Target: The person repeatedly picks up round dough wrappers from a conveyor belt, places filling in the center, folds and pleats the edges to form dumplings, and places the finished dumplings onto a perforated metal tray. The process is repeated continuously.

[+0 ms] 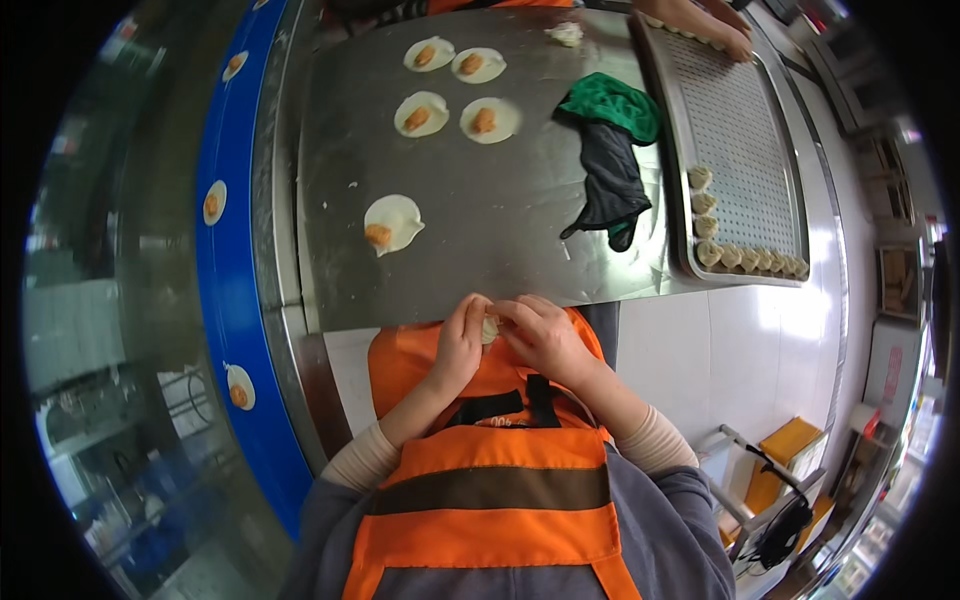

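Just off the near edge of the steel table, in front of my orange apron, my left hand (462, 343) and my right hand (548, 338) meet around a small pale dumpling (489, 330). Fingers of both hands are closed on its dough, and they hide part of it. Nearest on the table (480, 250) lies a round dough wrapper (398, 216) with orange filling at its lower left. Farther back, several more wrappers (484, 121) lie flat, each with a lump of filling.
A blue conveyor belt (225, 290) at left carries spaced filled wrappers. On the table's right lie a green and black cloth item (612, 170) and a perforated metal tray (735, 120) with dumplings along its edges. A co-worker's hand (735, 42) is at the tray's far end. A metal-framed cart (770, 490) stands lower right.
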A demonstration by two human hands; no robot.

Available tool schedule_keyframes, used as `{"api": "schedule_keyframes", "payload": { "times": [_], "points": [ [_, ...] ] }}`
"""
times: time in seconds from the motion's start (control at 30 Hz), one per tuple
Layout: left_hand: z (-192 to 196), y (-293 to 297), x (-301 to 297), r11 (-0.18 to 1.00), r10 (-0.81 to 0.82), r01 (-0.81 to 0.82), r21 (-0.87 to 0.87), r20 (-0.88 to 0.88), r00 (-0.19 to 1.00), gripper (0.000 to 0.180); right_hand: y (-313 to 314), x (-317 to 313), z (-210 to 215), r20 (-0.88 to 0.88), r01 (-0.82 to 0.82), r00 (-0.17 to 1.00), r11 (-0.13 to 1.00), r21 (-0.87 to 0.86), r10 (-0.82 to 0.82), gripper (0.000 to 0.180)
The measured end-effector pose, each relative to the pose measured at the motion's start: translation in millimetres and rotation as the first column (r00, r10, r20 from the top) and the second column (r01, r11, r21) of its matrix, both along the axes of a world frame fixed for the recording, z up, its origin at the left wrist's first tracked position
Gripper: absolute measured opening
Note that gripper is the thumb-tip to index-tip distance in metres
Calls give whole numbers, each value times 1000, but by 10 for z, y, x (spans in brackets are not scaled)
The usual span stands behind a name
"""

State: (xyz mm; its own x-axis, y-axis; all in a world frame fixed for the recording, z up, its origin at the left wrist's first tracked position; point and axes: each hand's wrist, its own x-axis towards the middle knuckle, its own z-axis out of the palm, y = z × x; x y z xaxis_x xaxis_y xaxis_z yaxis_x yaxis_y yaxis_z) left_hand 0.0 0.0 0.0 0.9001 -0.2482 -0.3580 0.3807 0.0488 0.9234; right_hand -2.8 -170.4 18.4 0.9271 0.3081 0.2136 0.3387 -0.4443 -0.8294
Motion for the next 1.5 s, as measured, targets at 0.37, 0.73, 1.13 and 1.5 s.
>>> {"api": "schedule_keyframes", "payload": {
  "times": [0.37,0.73,1.13,1.5],
  "points": [
    [-115,221,138,998,-48,48,-50,7,999,40,134,82,-53,250,-98,960,986,-132,129,25],
    [-93,243,74,995,-77,65,79,165,983,43,90,87,-121,279,-137,942,974,-181,185,26],
    [-144,390,-53,974,-42,36,-225,-19,999,46,204,171,9,296,-267,887,917,-296,354,28],
    [-142,473,-58,924,-9,-48,-380,-147,989,51,344,166,142,187,-143,966,970,-196,180,42]
  ]
}}
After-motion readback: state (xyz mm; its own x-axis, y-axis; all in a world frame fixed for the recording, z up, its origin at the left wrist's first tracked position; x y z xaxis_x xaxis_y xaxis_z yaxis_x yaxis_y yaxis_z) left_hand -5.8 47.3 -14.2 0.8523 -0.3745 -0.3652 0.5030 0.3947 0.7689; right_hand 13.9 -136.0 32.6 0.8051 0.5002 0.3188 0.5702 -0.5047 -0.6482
